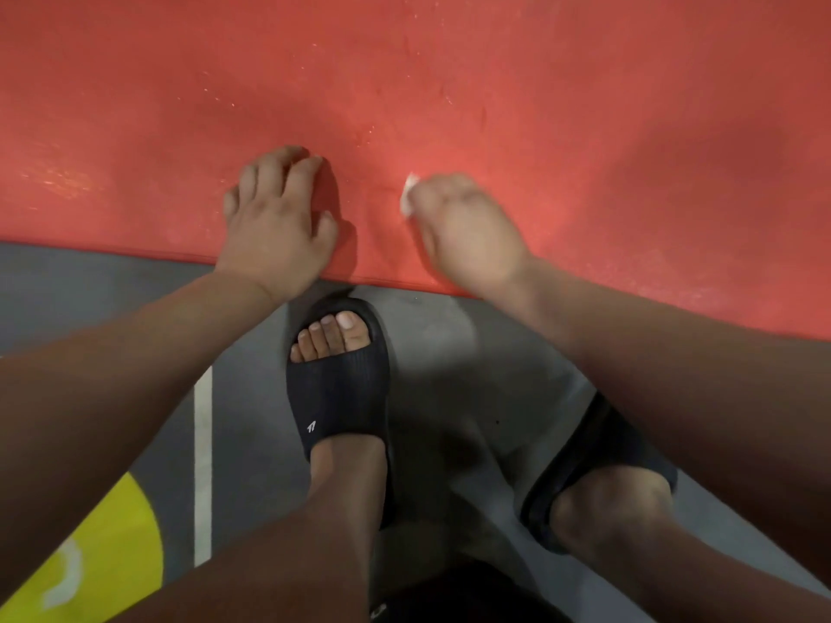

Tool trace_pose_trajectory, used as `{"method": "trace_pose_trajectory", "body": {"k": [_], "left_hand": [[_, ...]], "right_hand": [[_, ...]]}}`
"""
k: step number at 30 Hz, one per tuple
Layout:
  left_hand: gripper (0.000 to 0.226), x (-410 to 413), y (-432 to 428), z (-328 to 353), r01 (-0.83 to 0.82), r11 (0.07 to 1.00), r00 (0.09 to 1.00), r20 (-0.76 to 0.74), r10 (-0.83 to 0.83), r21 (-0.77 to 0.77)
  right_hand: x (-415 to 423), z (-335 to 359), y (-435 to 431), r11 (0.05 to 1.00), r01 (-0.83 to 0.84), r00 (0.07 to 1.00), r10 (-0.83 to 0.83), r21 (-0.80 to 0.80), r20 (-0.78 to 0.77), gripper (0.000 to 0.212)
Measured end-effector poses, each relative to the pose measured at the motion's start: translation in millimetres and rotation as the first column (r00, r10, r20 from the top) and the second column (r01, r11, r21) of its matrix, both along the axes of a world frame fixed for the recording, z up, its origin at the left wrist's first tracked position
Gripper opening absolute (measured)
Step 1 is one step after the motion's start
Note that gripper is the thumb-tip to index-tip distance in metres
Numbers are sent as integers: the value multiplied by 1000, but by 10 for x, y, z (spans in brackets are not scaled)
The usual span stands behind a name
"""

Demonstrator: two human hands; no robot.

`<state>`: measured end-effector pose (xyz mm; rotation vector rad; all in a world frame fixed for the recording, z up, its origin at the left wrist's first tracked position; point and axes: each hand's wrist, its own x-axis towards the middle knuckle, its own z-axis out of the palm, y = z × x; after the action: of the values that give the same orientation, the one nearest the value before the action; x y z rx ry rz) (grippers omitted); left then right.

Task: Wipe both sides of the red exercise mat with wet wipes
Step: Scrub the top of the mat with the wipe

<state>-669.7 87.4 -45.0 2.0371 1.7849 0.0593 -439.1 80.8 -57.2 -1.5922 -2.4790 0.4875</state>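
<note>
Well, from the head camera we are crouched on the grey floor (81,299) at the near edge of the red exercise mat (562,96), which lies flat and fills the upper half of the view. Our left hand (276,222) rests on the mat just inside that edge, its fingers (300,173) lightly bent, pressing down and holding nothing. Our right hand (467,231) is beside it, also near the edge, with the fingers curled over a wet wipe (410,196). Only a small white corner of it shows past the knuckles, touching the mat. We judge the wiping of this upper face to be under way: faint shiny streaks show on the red farther from us, perhaps damp, though the blur leaves that unsure. We cannot tell whether this is the first face or the second, since the underside is hidden; if the first, the mat has yet to be turned over. Our black slides (341,388) stand on the floor just short of the mat's edge.
</note>
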Motion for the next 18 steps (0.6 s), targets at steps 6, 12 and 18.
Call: {"method": "trace_pose_trajectory", "body": {"k": [6, 12, 18], "left_hand": [[63, -104, -32, -38, 27, 999, 999, -46, -26, 21], [67, -149, -49, -40, 5, 1000, 1000, -13, -5, 19], [65, -241, -62, -30, 53, 998, 998, -25, -52, 33]], "right_hand": [[185, -38, 266, 963, -254, 966, 248, 91, 73, 15], [-64, -41, 427, 988, 137, 990, -138, 71, 17, 25], [-70, -7, 118, 835, -548, 836, 548, 51, 7, 8]]}}
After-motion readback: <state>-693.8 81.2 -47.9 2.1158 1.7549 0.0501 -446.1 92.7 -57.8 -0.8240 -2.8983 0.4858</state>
